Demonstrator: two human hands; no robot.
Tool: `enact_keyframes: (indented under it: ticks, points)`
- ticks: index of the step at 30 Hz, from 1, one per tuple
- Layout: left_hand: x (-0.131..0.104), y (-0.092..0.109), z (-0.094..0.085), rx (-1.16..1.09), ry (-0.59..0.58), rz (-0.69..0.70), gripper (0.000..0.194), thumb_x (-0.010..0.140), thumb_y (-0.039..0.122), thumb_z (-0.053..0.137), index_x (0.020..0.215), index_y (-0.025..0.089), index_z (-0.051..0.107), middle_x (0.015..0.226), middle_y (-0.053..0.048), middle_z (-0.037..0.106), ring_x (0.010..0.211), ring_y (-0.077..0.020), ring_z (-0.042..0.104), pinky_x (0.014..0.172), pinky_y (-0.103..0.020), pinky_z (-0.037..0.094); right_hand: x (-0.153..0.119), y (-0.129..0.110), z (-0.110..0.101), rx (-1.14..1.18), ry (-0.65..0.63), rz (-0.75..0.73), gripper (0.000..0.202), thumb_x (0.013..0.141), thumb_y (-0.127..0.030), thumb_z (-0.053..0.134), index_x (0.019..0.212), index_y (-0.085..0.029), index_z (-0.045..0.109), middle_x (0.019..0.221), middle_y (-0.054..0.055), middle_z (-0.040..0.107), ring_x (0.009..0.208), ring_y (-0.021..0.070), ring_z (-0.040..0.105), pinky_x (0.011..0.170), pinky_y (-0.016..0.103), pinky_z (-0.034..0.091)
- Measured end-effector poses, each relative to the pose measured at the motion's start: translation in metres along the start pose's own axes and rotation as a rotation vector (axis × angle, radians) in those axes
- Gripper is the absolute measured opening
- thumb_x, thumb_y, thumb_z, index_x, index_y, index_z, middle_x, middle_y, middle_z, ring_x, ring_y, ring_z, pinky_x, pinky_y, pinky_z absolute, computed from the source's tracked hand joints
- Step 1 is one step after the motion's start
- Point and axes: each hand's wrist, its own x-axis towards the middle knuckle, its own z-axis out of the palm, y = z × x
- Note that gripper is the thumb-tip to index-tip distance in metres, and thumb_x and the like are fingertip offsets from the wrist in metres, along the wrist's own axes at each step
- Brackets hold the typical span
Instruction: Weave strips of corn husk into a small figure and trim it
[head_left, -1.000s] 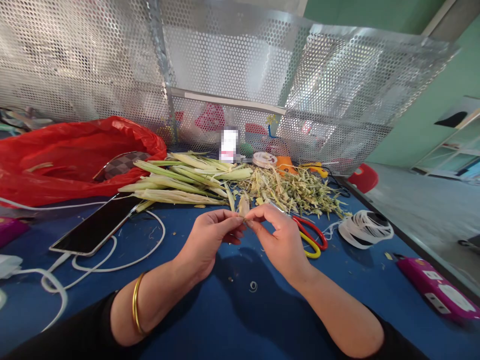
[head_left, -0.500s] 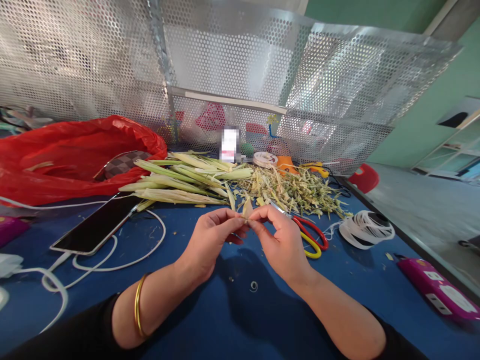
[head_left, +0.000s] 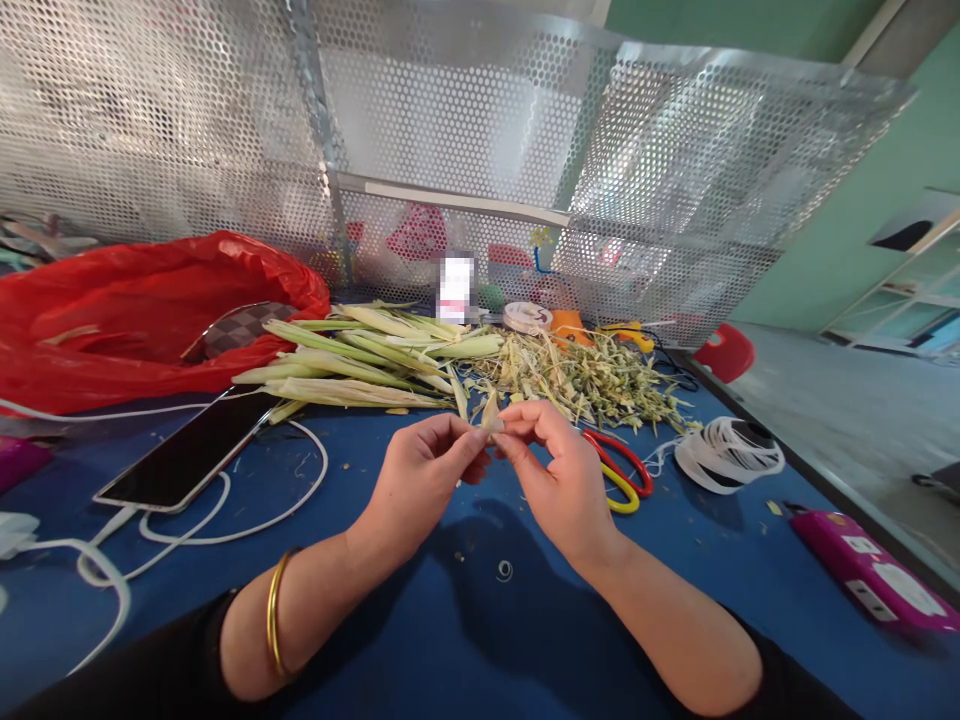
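Between my two hands is a small pale piece of husk (head_left: 490, 413), its pointed tip standing up. My left hand (head_left: 427, 475) pinches it from the left with thumb and forefinger. From the right, my right hand (head_left: 559, 475) grips the same piece with thumb and fingertips. Just behind lie long green-and-cream husk strips (head_left: 367, 355) and, to their right, a heap of dried yellow-green bits (head_left: 600, 380). Scissors with red and yellow handles (head_left: 626, 475) rest beside my right hand, their blades mostly hidden.
On the blue table (head_left: 345, 630), a phone (head_left: 184, 455) and white cable (head_left: 277, 530) lie left, near a red plastic bag (head_left: 112, 300). At the right are a white thread spool (head_left: 724, 457) and a magenta pack (head_left: 870, 570). A perforated metal screen (head_left: 450, 120) stands behind.
The fingertips of my right hand have shifted slightly on the husk piece, and more of its pale surface shows between my hands. The whole view has moved a little.
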Motion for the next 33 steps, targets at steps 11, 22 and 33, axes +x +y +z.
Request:
enact_keyframes:
  ticks: [11,22,33]
  points:
    - [0.0008,-0.0016,-0.0023,-0.198,-0.018,-0.164,0.019,0.073,0.032,0.066,0.067,0.014,0.061,0.064,-0.001,0.063,0.06,-0.0113,0.056,0.058,-0.022,0.046,0.0023,0.0023,-0.0026,-0.106,-0.049,-0.13,0.011,0.085,-0.012,0.056,0.078,-0.02,0.059,0.078,0.002,0.062,0.078,0.0168,0.058,0.073,0.03,0.046]
    - [0.0008,0.0012,-0.0016,-0.091,-0.005,-0.071,0.01,0.071,0.024,0.064,0.072,0.014,0.064,0.061,0.0,0.063,0.059,-0.0115,0.056,0.06,-0.023,0.046,0.0032,-0.0008,-0.0009,-0.002,-0.047,-0.004,0.006,0.082,-0.013,0.058,0.081,-0.019,0.058,0.076,0.001,0.062,0.072,0.0145,0.059,0.069,0.027,0.048]
    - [0.0001,0.0003,-0.0008,-0.086,-0.001,-0.07,0.018,0.072,0.03,0.067,0.069,0.013,0.062,0.058,0.0,0.062,0.056,-0.0101,0.054,0.058,-0.022,0.045,0.003,-0.0002,-0.0031,-0.012,-0.013,0.018,0.009,0.082,-0.018,0.06,0.091,-0.02,0.057,0.077,0.001,0.063,0.072,0.0156,0.06,0.071,0.029,0.049]
